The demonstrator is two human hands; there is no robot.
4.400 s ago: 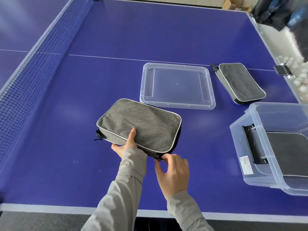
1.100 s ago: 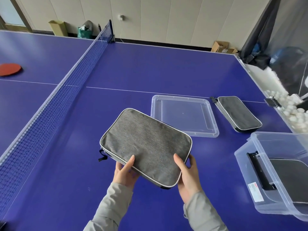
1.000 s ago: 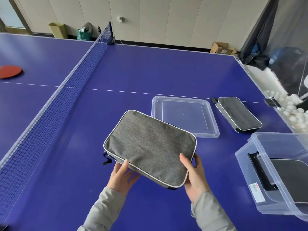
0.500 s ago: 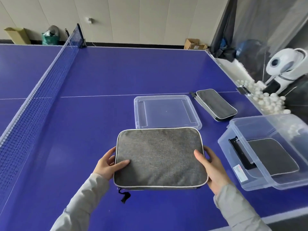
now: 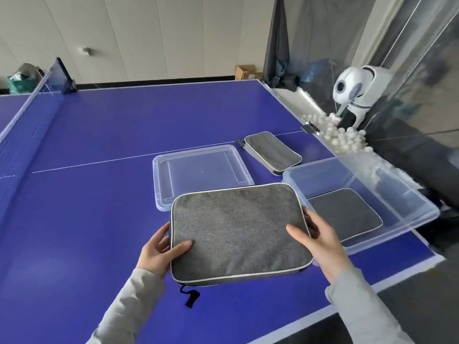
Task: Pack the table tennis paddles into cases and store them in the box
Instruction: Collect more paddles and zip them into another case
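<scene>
A grey zipped paddle case (image 5: 238, 232) with white piping is held flat above the blue table. My left hand (image 5: 159, 252) grips its left edge, thumb on top. My right hand (image 5: 320, 242) grips its right edge, thumb on top. The case's right edge hangs beside the clear plastic box (image 5: 397, 192), which stands at the table's right corner. Another grey case (image 5: 345, 214) lies flat inside the box. A third grey case (image 5: 273, 151) lies on the table behind the box. No bare paddle shows in this view.
The box's clear lid (image 5: 201, 175) lies upside down on the table just behind the held case. The net (image 5: 27, 112) runs along the left. Beyond the right table edge (image 5: 330, 311) sit several white balls (image 5: 335, 135) and a white ball machine (image 5: 357, 95).
The case was lifted off the table, turned level and carried right toward the box. My view swung right too, bringing the box closer and the ball machine into sight.
</scene>
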